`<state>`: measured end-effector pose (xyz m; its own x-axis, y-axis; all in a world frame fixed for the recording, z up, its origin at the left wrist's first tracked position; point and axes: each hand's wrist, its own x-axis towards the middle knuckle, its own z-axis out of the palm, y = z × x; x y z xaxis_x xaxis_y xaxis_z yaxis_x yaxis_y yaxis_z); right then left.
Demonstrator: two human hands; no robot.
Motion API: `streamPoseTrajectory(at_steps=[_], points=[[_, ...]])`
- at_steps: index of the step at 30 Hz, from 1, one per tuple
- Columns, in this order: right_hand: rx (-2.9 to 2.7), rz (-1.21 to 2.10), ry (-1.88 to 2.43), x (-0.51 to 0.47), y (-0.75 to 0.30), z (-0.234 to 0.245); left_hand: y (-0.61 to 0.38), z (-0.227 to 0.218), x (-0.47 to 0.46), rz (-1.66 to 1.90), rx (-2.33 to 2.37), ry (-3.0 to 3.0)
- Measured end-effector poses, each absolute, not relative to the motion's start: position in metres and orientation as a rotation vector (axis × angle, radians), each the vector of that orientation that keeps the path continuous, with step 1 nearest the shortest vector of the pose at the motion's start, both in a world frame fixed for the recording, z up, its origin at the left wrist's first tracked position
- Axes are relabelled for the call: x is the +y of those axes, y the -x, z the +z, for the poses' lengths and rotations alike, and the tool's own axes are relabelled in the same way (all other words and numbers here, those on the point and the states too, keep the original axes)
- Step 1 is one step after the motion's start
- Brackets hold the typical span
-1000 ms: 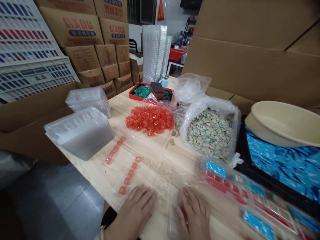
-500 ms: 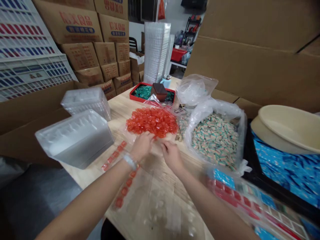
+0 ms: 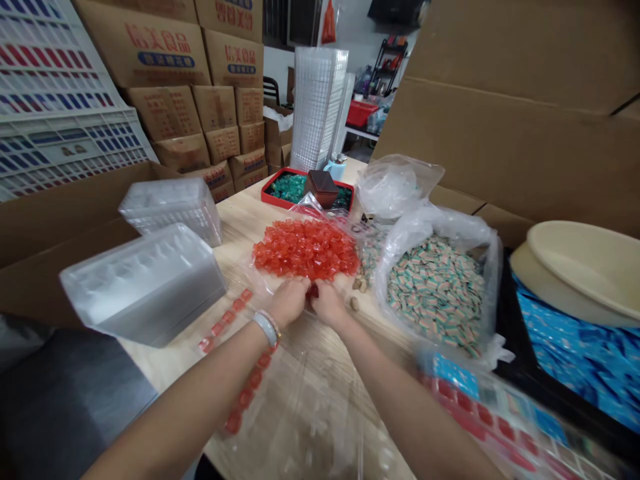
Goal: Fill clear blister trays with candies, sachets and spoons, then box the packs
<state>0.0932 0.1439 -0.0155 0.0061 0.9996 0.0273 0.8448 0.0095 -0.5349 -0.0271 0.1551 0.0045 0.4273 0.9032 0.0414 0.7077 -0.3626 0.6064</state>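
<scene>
A heap of small red translucent candies [image 3: 306,245] lies on a clear plastic sheet on the wooden table. At its near edge my left hand [image 3: 290,300], with bands on the wrist, is closed in a pinch. My right hand [image 3: 329,303] is closed too, almost touching the left. Between the fingertips shows a red candy [image 3: 313,291], partly hidden by the fingers. Clear plastic trays [image 3: 300,413] lie under my forearms. One row of red candies [image 3: 227,319] runs to the left of my left wrist; another row [image 3: 250,390] shows beside my left forearm.
Stacked clear trays [image 3: 150,280] stand at the left. Right of the heap is a plastic bag of small striped pieces [image 3: 435,293]. Behind it sits a red tray [image 3: 273,199] of green pieces with a brown box [image 3: 321,187]. A filled tray [image 3: 480,413] and cream basins [image 3: 585,267] are at right.
My hands have come together at the near edge of the red heap, the right one moving left. A red candy now shows between the fingers. The view has shifted slightly.
</scene>
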Motion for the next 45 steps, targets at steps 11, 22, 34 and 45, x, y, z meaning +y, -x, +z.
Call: streamPoseTrajectory(at_steps=[11,22,34,45], points=[[-1.694,0.378,1.620,0.105,-0.109,0.015,0.017,0.023,0.136,0.882,1.197,-1.816],[-1.648,0.313,1.560,0.069,-0.117,0.047,-0.004,0.046,0.096,1.056,1.161,-1.573],[-0.981,1.346,1.249,0.031,-0.130,0.056,-0.004,0.054,0.051,1.018,1.055,-1.082],[-0.376,1.540,0.674,0.029,-0.159,0.079,0.023,0.077,0.021,1.013,0.450,-0.355]])
